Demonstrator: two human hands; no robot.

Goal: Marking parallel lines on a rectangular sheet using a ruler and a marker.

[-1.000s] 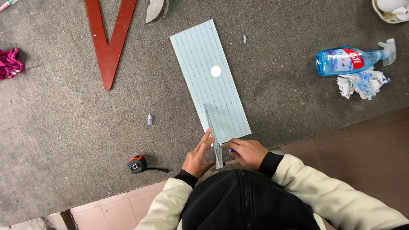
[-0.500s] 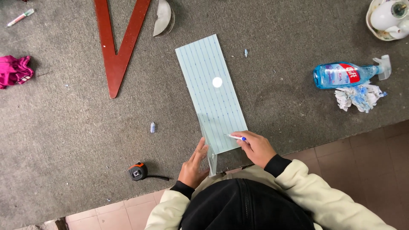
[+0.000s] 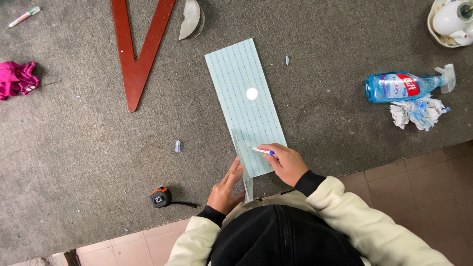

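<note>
on the striped glass sheet (image 3: 246, 93), right hand (image 3: 286, 162) grips a blue-tipped pen (image 3: 262, 150); left hand (image 3: 225, 188) lies flat on a clear ruler (image 3: 242, 162); blue red-labelled spray bottle (image 3: 404, 86) well right.

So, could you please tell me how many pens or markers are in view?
2: a marker lies on the grey mat at top left, and a blue-tipped pen is in the right hand over the ribbed glass sheet.

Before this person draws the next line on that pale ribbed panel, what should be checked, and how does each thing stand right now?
1. Left hand presses the clear straightedge: ok.
2. Right hand grips the pen: ok.
3. Pen tip meets the straightedge's edge: cannot tell.
4. Ribbed panel lies flat on the grey mat: ok.
5. Tape measure lies apart from the panel: ok.
</note>
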